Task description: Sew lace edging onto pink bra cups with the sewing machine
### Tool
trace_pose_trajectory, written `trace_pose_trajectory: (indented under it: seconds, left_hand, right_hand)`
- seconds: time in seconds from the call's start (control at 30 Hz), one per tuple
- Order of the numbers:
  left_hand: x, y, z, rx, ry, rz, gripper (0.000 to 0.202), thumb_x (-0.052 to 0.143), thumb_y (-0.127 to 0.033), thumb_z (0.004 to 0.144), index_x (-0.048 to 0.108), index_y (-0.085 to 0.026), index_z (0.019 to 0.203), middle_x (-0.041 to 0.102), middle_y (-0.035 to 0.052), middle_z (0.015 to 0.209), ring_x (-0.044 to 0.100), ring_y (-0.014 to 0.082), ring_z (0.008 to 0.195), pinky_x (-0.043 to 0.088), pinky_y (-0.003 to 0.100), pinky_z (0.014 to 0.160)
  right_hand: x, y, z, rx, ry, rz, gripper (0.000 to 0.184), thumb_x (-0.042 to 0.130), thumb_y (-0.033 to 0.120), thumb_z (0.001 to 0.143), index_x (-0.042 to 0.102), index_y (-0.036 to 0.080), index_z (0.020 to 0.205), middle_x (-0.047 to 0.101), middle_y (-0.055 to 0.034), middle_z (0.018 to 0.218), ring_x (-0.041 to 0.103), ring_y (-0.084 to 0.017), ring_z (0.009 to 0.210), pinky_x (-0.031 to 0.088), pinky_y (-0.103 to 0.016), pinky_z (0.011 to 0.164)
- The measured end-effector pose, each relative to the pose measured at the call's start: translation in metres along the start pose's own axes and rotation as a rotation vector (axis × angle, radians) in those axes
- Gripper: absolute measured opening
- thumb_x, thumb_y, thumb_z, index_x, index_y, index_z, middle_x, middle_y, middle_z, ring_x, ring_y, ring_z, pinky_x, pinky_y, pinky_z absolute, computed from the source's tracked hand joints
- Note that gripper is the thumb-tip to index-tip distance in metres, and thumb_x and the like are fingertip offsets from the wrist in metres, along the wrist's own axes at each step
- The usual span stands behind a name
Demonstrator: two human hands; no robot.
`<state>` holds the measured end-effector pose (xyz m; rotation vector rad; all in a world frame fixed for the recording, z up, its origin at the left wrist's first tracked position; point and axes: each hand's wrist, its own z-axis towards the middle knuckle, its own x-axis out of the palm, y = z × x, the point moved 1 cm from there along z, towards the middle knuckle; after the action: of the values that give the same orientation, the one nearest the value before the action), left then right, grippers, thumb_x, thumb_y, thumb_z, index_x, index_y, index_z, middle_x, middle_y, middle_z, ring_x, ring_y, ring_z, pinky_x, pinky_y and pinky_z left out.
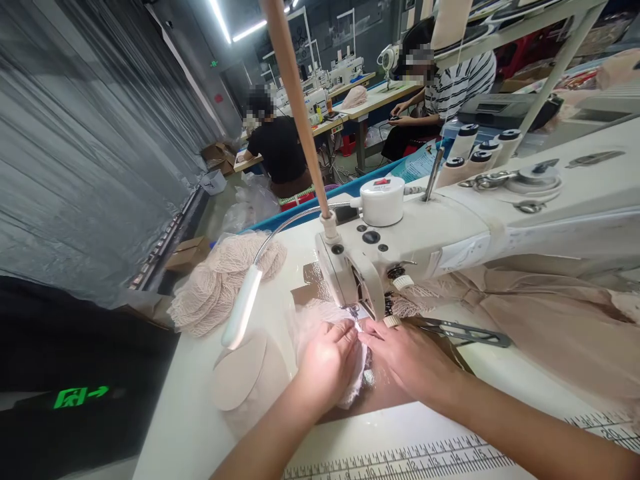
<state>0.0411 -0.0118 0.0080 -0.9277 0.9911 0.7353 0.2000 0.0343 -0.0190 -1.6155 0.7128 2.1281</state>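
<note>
My left hand [327, 357] is closed on a piece of pale lace fabric [356, 383] just in front of the sewing machine's needle area [354, 312]. From the other side my right hand [400, 350] pinches the same fabric's edge, fingertips close to the left ones; what lies under the fingers is hidden. The white sewing machine [345, 273] stands directly over the work. Sheer pale fabric [313, 323] spreads left of the needle. Beside my right wrist lies a dark slotted metal piece [470, 331].
A lit lamp [243, 310] hangs left of the machine head. Stacked lace pieces [215, 287] and round beige pads [240, 377] lie on the left. Beige cloth [565, 320] covers the right. A printed ruler [425, 460] runs along the front. Two people sit at tables beyond.
</note>
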Motion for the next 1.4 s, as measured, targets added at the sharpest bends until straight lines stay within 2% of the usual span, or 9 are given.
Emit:
trace_pose_trajectory:
  seconds: [0.2,0.43,0.73,0.9,1.07,1.17,1.23,1.3,1.4]
  left_hand:
    - [0.017,0.018,0.004,0.040,-0.004,0.022,0.032,0.035,-0.015,0.092,0.065,-0.012,0.103,0.067,0.0150,0.099,0.060,0.0231,0.086,0.050,0.036,0.072]
    - [0.018,0.025,0.007,0.020,-0.034,-0.004,0.032,0.035,-0.016,0.093,0.067,-0.011,0.092,0.067,0.0158,0.096,0.057,0.0228,0.083,0.048,0.036,0.070]
    - [0.017,0.029,0.010,-0.051,-0.030,-0.022,0.029,0.039,-0.014,0.091,0.066,-0.014,0.102,0.067,0.0137,0.098,0.055,0.0251,0.095,0.047,0.040,0.079]
    - [0.017,0.030,0.005,-0.171,-0.017,0.091,0.027,0.045,-0.016,0.088,0.065,-0.019,0.106,0.064,0.0119,0.113,0.054,0.0292,0.102,0.045,0.047,0.086]
    - [0.016,0.038,-0.001,-0.225,-0.021,0.130,0.041,0.048,-0.017,0.085,0.058,-0.022,0.124,0.057,0.0109,0.127,0.040,0.0388,0.124,0.035,0.060,0.099]
    - [0.008,0.038,-0.009,-0.266,0.038,0.067,0.047,0.049,-0.014,0.081,0.057,-0.021,0.126,0.051,0.0111,0.136,0.034,0.0413,0.130,0.030,0.065,0.102]
    - [-0.001,0.031,-0.019,-0.206,0.134,-0.047,0.046,0.050,-0.012,0.079,0.061,-0.024,0.121,0.049,0.0083,0.139,0.033,0.0405,0.132,0.027,0.066,0.104]
    - [-0.011,0.018,-0.031,-0.060,0.238,-0.219,0.043,0.053,-0.011,0.077,0.065,-0.028,0.115,0.053,0.0041,0.136,0.036,0.0362,0.132,0.027,0.061,0.107]
    - [-0.026,0.005,-0.042,0.043,0.203,-0.439,0.043,0.054,-0.010,0.076,0.066,-0.027,0.113,0.060,0.0044,0.127,0.045,0.0277,0.127,0.033,0.048,0.109]
  right_hand:
    - [0.003,-0.002,0.006,0.068,-0.016,0.001,0.048,0.044,-0.004,0.068,0.067,0.018,0.105,0.068,-0.0102,0.096,0.062,-0.023,0.083,0.049,-0.032,0.067]
    - [0.001,0.001,0.009,0.133,0.018,-0.024,0.054,0.041,-0.004,0.068,0.065,0.021,0.110,0.067,-0.0107,0.103,0.062,-0.021,0.079,0.048,-0.028,0.060]
    - [0.004,0.000,0.008,0.123,-0.002,-0.013,0.057,0.044,-0.003,0.065,0.064,0.021,0.112,0.067,-0.0092,0.103,0.061,-0.021,0.079,0.047,-0.029,0.062]
    - [0.003,0.000,0.006,0.108,-0.005,-0.004,0.051,0.043,-0.003,0.070,0.065,0.021,0.110,0.066,-0.0080,0.098,0.060,-0.021,0.080,0.045,-0.028,0.063]
    - [0.007,-0.002,0.002,0.060,-0.084,0.005,0.050,0.040,-0.003,0.071,0.065,0.017,0.109,0.066,-0.0089,0.100,0.060,-0.019,0.079,0.047,-0.029,0.066]
    - [0.008,-0.006,-0.001,0.056,-0.099,0.093,0.047,0.037,-0.001,0.077,0.064,0.017,0.111,0.066,-0.0080,0.099,0.061,-0.018,0.080,0.048,-0.029,0.069]
    - [0.005,-0.007,-0.003,0.021,-0.109,0.197,0.045,0.033,0.002,0.082,0.063,0.017,0.114,0.066,-0.0080,0.101,0.061,-0.017,0.083,0.048,-0.029,0.072]
    - [0.000,-0.008,-0.004,-0.027,-0.103,0.300,0.041,0.033,0.006,0.086,0.064,0.018,0.110,0.066,-0.0075,0.097,0.060,-0.017,0.084,0.048,-0.028,0.073]
    - [-0.007,-0.007,-0.006,-0.092,-0.087,0.382,0.033,0.036,0.013,0.089,0.068,0.019,0.094,0.064,-0.0062,0.084,0.056,-0.017,0.077,0.046,-0.028,0.069]
